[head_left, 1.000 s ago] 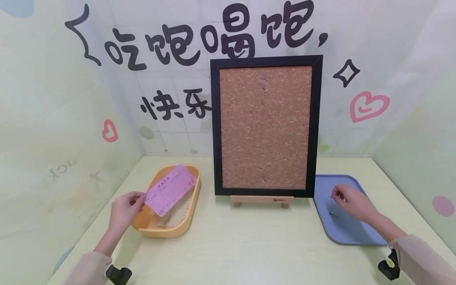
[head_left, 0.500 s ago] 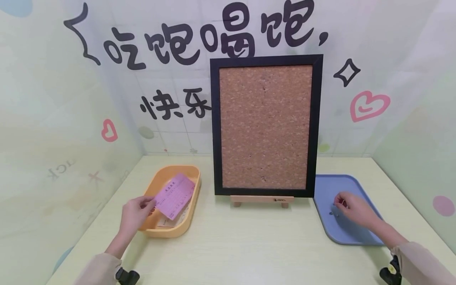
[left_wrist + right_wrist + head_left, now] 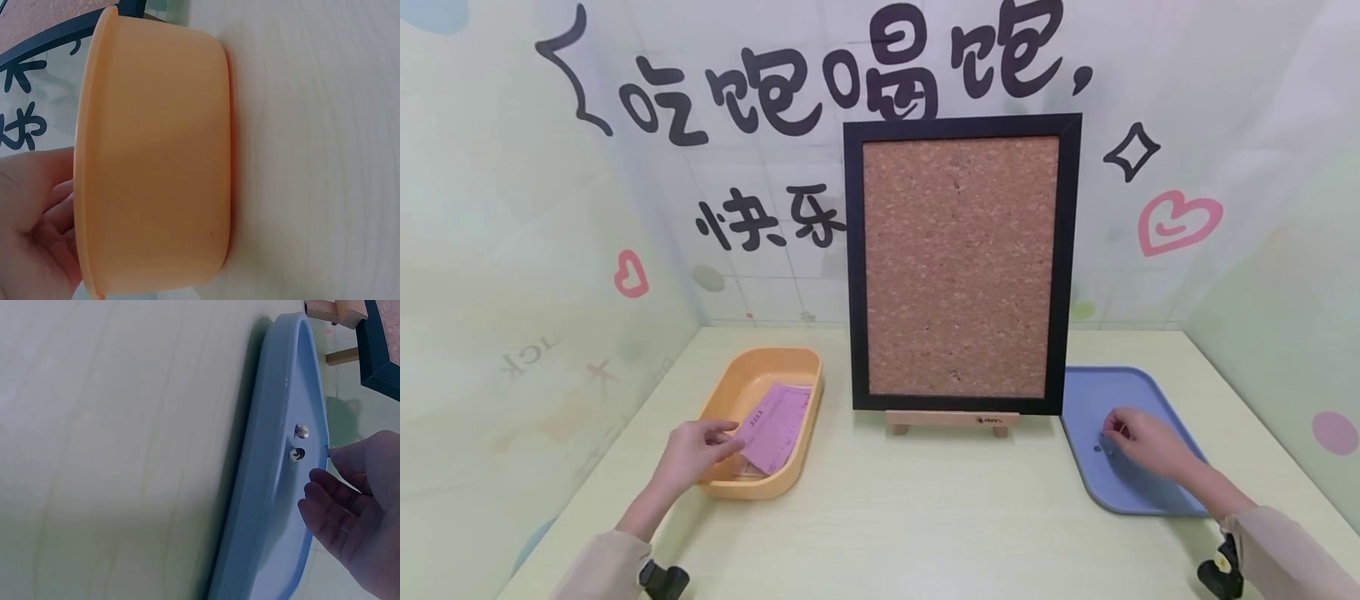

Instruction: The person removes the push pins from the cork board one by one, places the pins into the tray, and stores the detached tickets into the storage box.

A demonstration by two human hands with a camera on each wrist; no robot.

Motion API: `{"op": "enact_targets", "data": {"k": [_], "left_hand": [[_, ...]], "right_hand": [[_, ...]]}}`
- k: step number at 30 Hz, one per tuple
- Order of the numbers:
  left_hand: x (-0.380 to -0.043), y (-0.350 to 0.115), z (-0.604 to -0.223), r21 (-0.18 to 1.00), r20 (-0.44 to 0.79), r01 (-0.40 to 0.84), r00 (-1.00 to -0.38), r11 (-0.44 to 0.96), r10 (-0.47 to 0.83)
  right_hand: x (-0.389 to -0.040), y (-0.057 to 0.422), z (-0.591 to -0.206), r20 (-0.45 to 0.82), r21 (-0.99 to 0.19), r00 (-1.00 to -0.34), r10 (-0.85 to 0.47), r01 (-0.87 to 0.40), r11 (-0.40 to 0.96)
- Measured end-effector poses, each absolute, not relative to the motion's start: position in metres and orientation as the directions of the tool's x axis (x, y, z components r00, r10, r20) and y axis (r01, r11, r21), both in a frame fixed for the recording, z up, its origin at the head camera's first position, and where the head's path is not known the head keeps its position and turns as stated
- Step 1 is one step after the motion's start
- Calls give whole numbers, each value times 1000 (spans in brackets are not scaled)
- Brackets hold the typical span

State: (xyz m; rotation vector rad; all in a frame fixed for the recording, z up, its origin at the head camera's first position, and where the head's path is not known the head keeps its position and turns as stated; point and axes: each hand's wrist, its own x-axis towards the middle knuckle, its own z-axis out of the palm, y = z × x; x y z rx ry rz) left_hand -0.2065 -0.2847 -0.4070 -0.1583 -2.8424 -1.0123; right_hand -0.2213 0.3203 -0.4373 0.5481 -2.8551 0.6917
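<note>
My left hand hovers over the near left side of the orange basket, fingers loosely extended and apart. A pink printed paper slip lies inside, just beyond its fingertips, over another slip that is mostly hidden. In the left wrist view the basket wall hides the fingertips. My right hand is low over the blue tray; thumb and index finger pinch a tiny thumbtack, barely visible. Two silver thumbtacks, an upper one and a lower one, lie on the tray beside the fingers.
A black-framed cork board stands on a small wooden easel at the back middle of the table. Its lower right corner is close to the tray. Printed wall panels enclose the back and sides.
The left hand lowered the pink slip into the basket and let go of it; its fingers have spread. The right hand moved down a little toward the tray, still pinching.
</note>
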Motion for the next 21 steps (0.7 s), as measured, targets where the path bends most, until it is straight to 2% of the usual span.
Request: {"op": "enact_targets", "data": {"k": [8,17,21], "left_hand": [[-209,-282,-408,635,-48,26,-996,772,74],[-210,-279,-407,573,-61,7,-997,820,51],[-211,-279,-407,580,-87,-7,-995,814,53]], "right_hand": [[-225,320,-438,184,-438,-925,-332,-380,815],[-224,322,-439,146,-437,-917,-372,-397,807],[-224,322,-438,145,-430,-907,-395,-417,801]]}}
